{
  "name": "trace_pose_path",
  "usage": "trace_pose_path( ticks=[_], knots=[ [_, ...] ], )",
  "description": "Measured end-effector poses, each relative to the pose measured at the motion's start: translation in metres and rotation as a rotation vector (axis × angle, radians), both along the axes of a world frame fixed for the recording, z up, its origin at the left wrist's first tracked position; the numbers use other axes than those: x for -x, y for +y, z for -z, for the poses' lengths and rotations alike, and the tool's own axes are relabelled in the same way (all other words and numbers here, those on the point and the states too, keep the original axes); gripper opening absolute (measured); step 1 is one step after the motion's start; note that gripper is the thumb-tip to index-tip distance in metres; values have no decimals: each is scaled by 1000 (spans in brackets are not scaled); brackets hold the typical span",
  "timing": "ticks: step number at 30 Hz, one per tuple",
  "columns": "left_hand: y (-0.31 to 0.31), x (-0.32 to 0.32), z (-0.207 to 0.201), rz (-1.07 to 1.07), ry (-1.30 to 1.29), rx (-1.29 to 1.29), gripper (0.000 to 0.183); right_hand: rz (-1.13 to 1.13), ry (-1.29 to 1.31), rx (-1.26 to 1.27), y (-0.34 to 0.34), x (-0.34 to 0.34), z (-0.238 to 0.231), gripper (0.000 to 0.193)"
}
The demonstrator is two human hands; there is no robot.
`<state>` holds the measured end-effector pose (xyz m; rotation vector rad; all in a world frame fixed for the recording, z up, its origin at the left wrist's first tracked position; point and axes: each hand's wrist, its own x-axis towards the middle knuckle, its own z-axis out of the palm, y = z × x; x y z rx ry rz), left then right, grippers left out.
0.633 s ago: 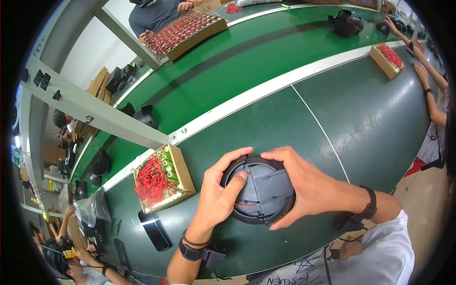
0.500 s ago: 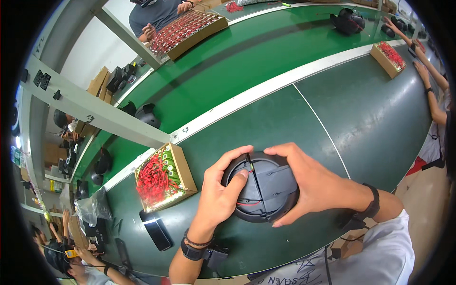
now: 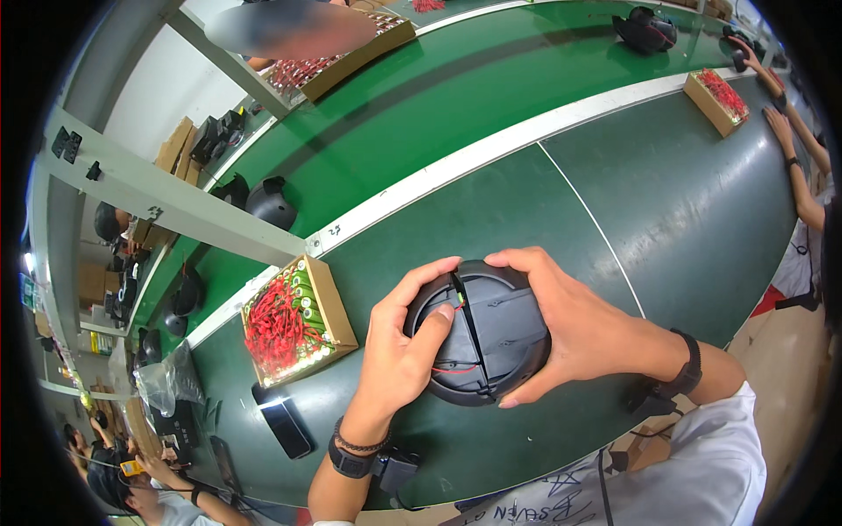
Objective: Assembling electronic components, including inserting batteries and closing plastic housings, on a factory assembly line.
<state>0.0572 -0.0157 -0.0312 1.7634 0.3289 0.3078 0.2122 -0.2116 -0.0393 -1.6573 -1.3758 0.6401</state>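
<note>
Left grip (image 3: 399, 351), a bare hand, is closed on the left side of a round black housing (image 3: 504, 320), its thumb laid over the upper face and its fingers around the far rim. Right grip (image 3: 574, 337) clasps the opposite side, index finger along the far rim and thumb at the near rim. The housing is held above the tabletop (image 3: 526, 443); whether its underside touches cannot be told. A dark gap runs across its face beside the left thumb, with a small green piece (image 3: 460, 300) in it and a thin red wire (image 3: 456, 370) lower down. Left of the housing and slightly nearer lies a dark phone-like slab (image 3: 285, 422). Also left of the housing, just beyond that slab, a cardboard box (image 3: 333, 307) holds green cylinders (image 3: 304, 294) and a tangle of red wires (image 3: 279, 329). Past the housing, a white strip (image 3: 430, 186) borders a bright green surface (image 3: 368, 149), where a dark shell (image 3: 272, 206) sits to the housing's far left. Well to the right of the housing and farther off stands another box (image 3: 706, 110) with red contents, near a co-worker's forearm (image 3: 794, 180). Farthest beyond the housing, toward the right, rests a black shell (image 3: 645, 33).
</note>
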Motion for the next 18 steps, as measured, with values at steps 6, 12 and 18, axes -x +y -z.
trace_pose_path(
  ticks=[6,12,18],
  knots=[
    [0,-1,1,16,-11,11,43,-19,-16,-26,1,1,1,125],
    [-2,0,0,11,-8,14,43,-50,-21,-45,1,0,1,125],
    [-2,0,-3,35,1,-32,42,-41,-1,-45,2,2,4,126]
  ],
)
